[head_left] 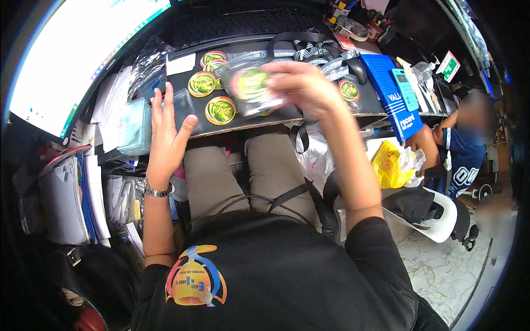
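My right hand (306, 88) is raised over the desk and pinches a clear plastic sleeve (243, 107) at its right side. Inside that sleeve shows a round green-and-yellow medal, slightly blurred. My left hand (168, 129) is open, its fingers extended and thumb apart, beside a clear plastic sleeve (185, 105) near the desk's front edge. Several round medals with green and yellow faces lie between the hands, among them one medal (201, 84) and a nearer medal (220, 111). Another medal (349, 91) lies to the right of my right hand.
Black-and-white patterned ribbons (314, 52) lie at the back. A stack of clear sleeves (134, 127) sits at left under a bright monitor (83, 49). A blue record book (389, 94) and teal calculator (406, 88) are at right. Another person (461, 146) sits far right.
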Tool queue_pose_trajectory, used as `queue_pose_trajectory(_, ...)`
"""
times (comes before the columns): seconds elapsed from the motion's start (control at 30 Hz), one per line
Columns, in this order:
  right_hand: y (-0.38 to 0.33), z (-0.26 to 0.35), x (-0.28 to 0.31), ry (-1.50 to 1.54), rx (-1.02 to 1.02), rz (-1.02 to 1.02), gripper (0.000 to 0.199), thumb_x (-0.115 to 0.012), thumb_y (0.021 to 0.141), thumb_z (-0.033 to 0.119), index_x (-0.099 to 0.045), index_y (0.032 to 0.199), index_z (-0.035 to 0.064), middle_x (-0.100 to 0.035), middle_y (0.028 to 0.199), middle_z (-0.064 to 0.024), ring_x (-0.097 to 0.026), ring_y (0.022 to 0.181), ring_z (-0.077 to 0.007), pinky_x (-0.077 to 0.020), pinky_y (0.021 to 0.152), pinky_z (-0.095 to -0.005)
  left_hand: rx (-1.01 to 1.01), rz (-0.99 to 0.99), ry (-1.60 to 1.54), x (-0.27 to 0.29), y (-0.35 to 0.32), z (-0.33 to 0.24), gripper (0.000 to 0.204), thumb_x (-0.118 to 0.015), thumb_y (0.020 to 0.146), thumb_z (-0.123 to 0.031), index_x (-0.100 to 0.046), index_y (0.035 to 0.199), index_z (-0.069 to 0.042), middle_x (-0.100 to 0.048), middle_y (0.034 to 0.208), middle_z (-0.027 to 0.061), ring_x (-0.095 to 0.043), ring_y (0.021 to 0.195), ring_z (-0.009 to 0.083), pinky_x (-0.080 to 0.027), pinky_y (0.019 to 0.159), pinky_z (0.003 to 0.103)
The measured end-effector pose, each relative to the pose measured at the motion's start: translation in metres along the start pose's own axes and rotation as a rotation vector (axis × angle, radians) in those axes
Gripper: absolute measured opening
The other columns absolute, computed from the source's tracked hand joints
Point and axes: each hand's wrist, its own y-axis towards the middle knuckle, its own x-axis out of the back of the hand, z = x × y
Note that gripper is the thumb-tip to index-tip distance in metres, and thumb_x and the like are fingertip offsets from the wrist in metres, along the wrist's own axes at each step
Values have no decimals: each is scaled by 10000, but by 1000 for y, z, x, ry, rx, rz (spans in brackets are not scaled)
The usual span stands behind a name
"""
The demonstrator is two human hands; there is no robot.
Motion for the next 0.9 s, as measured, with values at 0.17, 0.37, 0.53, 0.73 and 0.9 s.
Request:
queue_pose_trajectory(0.17,-79,21,117,-64,60,-487,468,-679,794,45,-572,1244,-27,-638,916,-80,-598,744,-145,-500,668,-297,71,-8,-57,-5,-4,2,780,-538,946,-492,-216,1519,-72,-165,1522,330,-199,1418,464,-216,1138,484)
queue_pose_trajectory(0.37,-110,-8,190,-33,-22,-650,452,-656,808,-13,-475,1222,-31,-644,893,-131,-657,705,-200,-565,590,-332,56,-38,-24,-11,-5,-4,809,-627,908,-431,-234,1509,-58,-179,1500,359,-229,1409,459,-247,1127,469)
queue_pose_trajectory(0.53,-87,-13,197,-137,-22,-658,434,-675,804,11,-471,1183,-45,-644,894,-137,-651,697,-192,-580,610,-322,73,-51,53,-10,-4,-10,754,-692,863,-359,-347,1459,-50,-231,1474,369,-262,1395,460,-287,1107,463)
queue_pose_trajectory(0.73,-66,-5,194,-585,-154,-721,337,-738,789,121,-571,1052,-7,-658,839,-98,-618,631,-147,-555,517,-301,124,-25,168,-6,-8,-13,594,-676,867,-350,-497,1339,-37,-301,1422,394,-337,1339,494,-331,1081,465)
queue_pose_trajectory(0.9,-54,6,179,-1111,-202,-826,400,-778,733,214,-623,1051,26,-678,866,-130,-651,660,-214,-517,523,-325,182,-37,288,-7,-6,-21,568,-660,869,-386,-526,1292,-32,-341,1383,406,-418,1258,512,-373,1039,493)
